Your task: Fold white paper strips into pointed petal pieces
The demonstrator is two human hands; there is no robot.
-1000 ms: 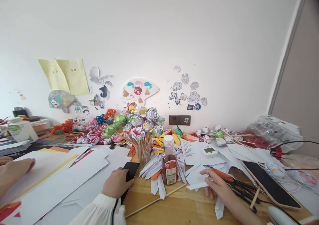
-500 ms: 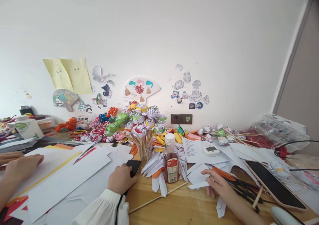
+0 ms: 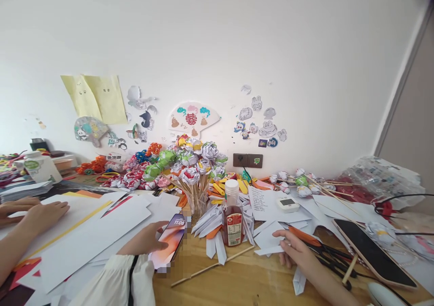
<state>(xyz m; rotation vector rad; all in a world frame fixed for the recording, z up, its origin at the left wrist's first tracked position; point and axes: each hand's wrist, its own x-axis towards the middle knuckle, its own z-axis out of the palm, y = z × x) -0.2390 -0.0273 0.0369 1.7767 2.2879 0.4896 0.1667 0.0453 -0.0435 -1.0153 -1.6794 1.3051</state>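
My left hand, in a white sleeve, grips a phone by its left edge. The phone's screen is lit and reads 11:08. My right hand lies on the wooden desk with its fingers curled on a small piece of white paper. Between my hands stands a small bottle of red-brown liquid with a white cap. Just below it a thin wooden stick lies on the desk.
Another person's hand rests flat on white sheets at the left. Paper flowers on sticks stand in a glass behind the bottle. A second dark phone, black scissors and cables lie at the right.
My left hand lay on top of the dark phone; now it holds the phone tilted up with the screen lit. The other person's hand slid a little right. My right hand stayed put.
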